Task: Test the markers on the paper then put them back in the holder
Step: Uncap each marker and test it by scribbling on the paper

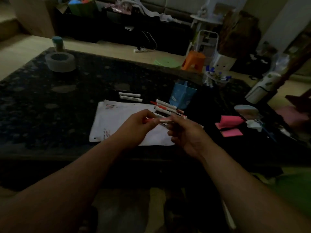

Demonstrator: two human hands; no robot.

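Markers (165,105): main red-and-white bunch is loose on the table (67,101), one more is in hand. Table is dark, patterned, and fills most of the view. White paper (117,121) lies flat toward the table's near edge, with small red test strokes by its far-left corner and near-left side. Left hand (139,126) and right hand (186,132) meet above the paper's right half, both pinching the same red marker (164,119). Left fingertips are on the red end and right fingertips on the pale barrel, with the marker roughly level, running left-right. It's blurred, so can't tell whether the cap is on. Grey tape roll (59,62) sits far left on the table. Blue holder (182,95) stands upright just past the paper's far-right corner. Clear cup (215,79) of blue-capped pens is further right, near the table's far edge. Pink sticky notes (230,125) lie right of the hands, apart from the paper. The main bunch lies between the paper's right edge and the holder, pens touching each other. Two white markers (130,97) lie side by side just beyond the paper's far edge.
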